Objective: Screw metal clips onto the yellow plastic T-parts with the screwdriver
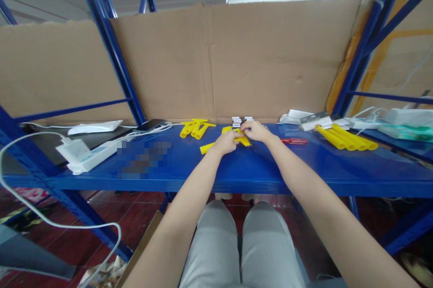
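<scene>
My left hand [226,142] is closed around a yellow plastic tube-like piece [205,148], whose end sticks out to the left over the blue shelf. Beside it, my right hand [257,132] has its fingers pinched together at the wider part of a yellow piece [244,140]. What those fingertips hold, if anything, is too small to see. Another bit of yellow [226,129] shows just behind my left hand. To the right of my right hand lies a red screwdriver-like tool [294,141].
Several yellow T-shaped pieces [196,128] lie at the back left, and several yellow tubes [345,137] at the right. Small white-and-black items [241,121] stand by the cardboard wall [270,62]. A white power strip [98,156] and cables occupy the left of the blue shelf [257,173].
</scene>
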Available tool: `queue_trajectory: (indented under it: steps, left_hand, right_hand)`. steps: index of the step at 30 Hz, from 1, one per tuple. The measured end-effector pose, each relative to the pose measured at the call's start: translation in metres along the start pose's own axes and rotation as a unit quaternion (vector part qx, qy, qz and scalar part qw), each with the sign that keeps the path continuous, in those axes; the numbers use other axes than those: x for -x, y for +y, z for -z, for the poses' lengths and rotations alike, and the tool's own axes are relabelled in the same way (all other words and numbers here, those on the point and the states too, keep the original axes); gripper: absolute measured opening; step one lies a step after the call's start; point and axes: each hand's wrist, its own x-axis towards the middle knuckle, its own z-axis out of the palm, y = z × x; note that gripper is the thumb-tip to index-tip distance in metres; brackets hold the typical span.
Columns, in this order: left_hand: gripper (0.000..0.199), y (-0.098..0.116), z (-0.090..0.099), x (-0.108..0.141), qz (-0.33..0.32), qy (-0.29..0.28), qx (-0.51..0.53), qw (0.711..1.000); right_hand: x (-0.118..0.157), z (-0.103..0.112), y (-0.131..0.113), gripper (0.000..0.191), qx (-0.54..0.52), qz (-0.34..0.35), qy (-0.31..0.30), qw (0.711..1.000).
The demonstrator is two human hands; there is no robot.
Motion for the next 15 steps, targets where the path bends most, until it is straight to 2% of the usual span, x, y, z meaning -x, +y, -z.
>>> queue_trajectory:
  steps: [11,15]
  left_hand:
    - [0.043,-0.0022,-0.0024,-0.0012,0.005,0.006,0.028,1.000]
    - [0.043,-0.0025,-0.0028,-0.0014,0.000,0.008,0.032,0.999]
  right_hand:
    - [-0.0005,0.0044,0.0034,0.048,0.016,0.029,-0.008,0.999]
    - [-0.0004,0.0064,0.0032,0.047,0.011,0.032,-0.018,0.999]
